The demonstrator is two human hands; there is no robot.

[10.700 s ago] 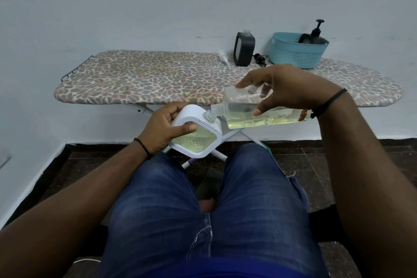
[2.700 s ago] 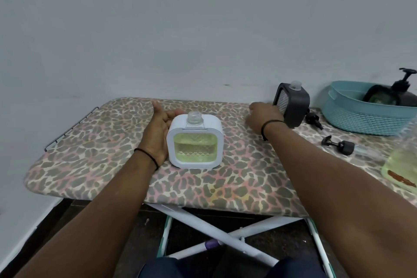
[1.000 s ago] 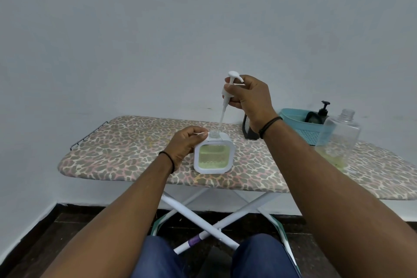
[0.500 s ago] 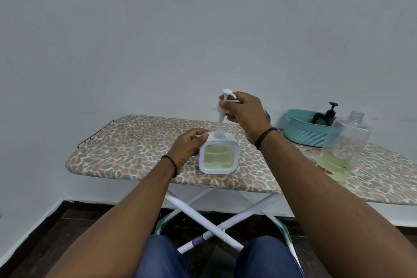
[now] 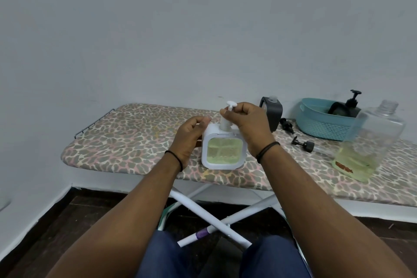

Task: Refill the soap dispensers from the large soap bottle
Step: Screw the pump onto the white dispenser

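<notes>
Right hand [image 5: 244, 125] pump [image 5: 226, 117] now seated in white dispenser [image 5: 222, 150], left hand [image 5: 190, 135] steadying

A plain room in a home was suggested. A folding ironing board [image 5: 140, 142] with a leopard-print cover was set against a bare pale wall [image 5: 203, 29], above a dark tiled floor [image 5: 74, 216]. Household goods were kept toward the board's right end: a teal plastic basket [image 5: 322, 126] and soap bottles [image 5: 370, 142].
</notes>
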